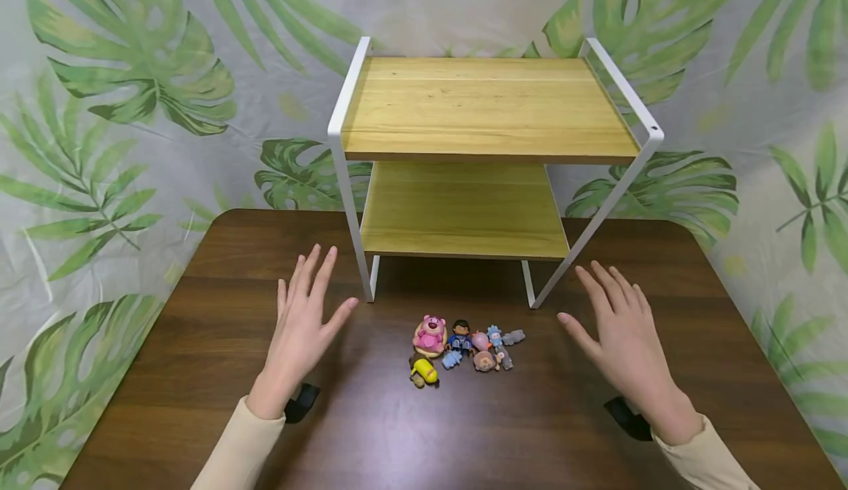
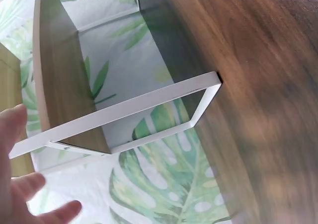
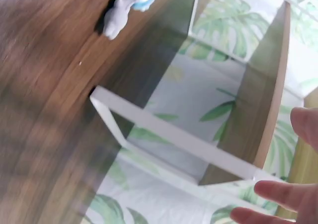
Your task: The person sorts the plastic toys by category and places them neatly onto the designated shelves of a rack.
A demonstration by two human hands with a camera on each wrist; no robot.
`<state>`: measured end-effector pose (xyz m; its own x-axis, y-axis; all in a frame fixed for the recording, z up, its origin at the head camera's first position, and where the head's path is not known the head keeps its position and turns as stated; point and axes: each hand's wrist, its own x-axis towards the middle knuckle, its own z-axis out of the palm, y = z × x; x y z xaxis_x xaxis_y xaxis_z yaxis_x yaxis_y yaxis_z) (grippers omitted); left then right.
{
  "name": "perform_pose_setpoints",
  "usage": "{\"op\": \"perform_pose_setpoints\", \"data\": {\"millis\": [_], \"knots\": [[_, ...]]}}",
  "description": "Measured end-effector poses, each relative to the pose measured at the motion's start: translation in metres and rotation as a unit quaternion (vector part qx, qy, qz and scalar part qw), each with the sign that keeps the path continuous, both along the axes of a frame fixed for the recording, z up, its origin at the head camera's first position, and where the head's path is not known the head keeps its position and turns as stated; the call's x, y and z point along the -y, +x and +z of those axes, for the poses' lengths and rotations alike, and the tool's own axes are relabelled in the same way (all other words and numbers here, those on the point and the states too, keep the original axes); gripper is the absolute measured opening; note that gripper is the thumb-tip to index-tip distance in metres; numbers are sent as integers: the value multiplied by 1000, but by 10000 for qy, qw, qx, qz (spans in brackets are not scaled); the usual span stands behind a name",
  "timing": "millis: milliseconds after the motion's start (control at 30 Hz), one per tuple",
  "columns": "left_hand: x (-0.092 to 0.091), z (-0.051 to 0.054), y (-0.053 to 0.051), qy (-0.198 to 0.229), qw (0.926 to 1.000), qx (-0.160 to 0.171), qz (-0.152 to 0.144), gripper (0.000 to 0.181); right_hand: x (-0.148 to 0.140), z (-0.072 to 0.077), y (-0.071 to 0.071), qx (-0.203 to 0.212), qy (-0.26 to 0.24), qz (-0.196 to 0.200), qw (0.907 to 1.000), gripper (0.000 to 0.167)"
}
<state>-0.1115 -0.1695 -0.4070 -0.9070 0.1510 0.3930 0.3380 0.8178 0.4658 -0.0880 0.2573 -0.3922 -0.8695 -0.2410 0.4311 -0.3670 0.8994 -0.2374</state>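
Toy figures: one cluster on bench, lying between left hand and right hand; both empty, fingers extended.

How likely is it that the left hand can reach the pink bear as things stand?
Probably yes: the left hand holds nothing, and only bare table shows between it and the pink bear.

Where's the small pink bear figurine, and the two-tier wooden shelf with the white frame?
Small pink bear figurine (image 1: 430,340): head view, on its belly.
Two-tier wooden shelf with white frame (image 1: 486,111): head view, on its upper board.
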Motion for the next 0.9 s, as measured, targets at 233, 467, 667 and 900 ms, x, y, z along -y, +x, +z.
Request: {"op": "perform_pose_setpoints", "data": {"millis": [233, 467, 667, 900], "knots": [[-2, -5, -14, 741, 9904, -883, -767, 75, 12, -3, 0, -385, -487, 570, 9964, 62], [-6, -13, -27, 925, 9825, -1125, -1161, 78, 25, -9, 0, -466, -785, 989, 9909, 55], [-9, -24, -37, 885, 9794, -1292, -1272, 84, 39, -15, 0, -94, -982, 1259, 9871, 55], [-11, -32, -43, 853, 9810, -1197, -1270, 83, 55, -24, -1, 228, -1175, 1636, 9792, 56]]}}
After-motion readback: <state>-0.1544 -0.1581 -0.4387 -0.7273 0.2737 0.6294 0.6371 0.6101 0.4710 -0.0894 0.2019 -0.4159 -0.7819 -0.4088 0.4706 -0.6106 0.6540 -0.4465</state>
